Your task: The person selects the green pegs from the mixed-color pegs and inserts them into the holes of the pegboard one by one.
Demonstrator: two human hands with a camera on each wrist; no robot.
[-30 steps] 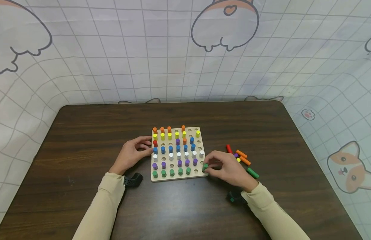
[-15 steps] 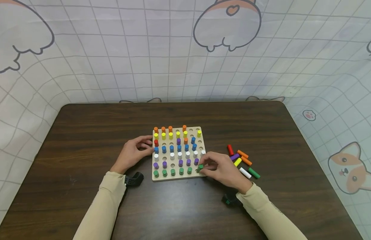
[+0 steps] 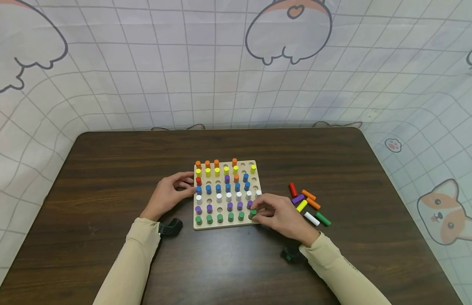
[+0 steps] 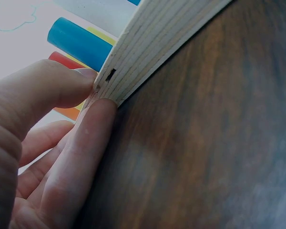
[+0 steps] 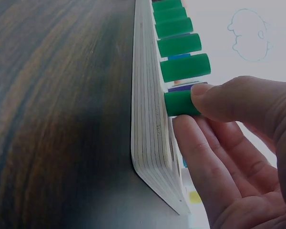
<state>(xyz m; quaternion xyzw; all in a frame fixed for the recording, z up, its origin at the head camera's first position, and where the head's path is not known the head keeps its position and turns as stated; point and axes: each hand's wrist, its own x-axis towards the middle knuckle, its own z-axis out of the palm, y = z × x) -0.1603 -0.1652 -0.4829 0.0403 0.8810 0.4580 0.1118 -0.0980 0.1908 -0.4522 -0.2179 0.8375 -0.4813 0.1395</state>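
A pale wooden pegboard (image 3: 214, 226) lies on the dark table, holding rows of coloured pegs. My left hand (image 3: 169, 195) rests at its left edge; in the left wrist view the thumb (image 4: 69, 83) and index finger touch the board's side, close to a blue peg (image 4: 80, 44). At the front right corner my right hand (image 3: 283, 214) pinches a green peg (image 5: 178, 103) between thumb and index finger. That peg stands upright at the right end of the front row, in line with several other green pegs (image 5: 185, 67), its lower end at the board's surface.
Right of the board lie loose pegs: red (image 3: 292, 189), purple (image 3: 298, 199), yellow (image 3: 301, 206), white (image 3: 311, 219), green (image 3: 323, 219) and two orange (image 3: 313, 203). The wood-grain table (image 3: 118, 161) ends at a patterned white cloth (image 3: 220, 76) behind.
My right hand has moved left with the green peg, from beside the board to the front row's last hole, where the peg now stands straighter and lower. My left hand has stayed at the board's edge.
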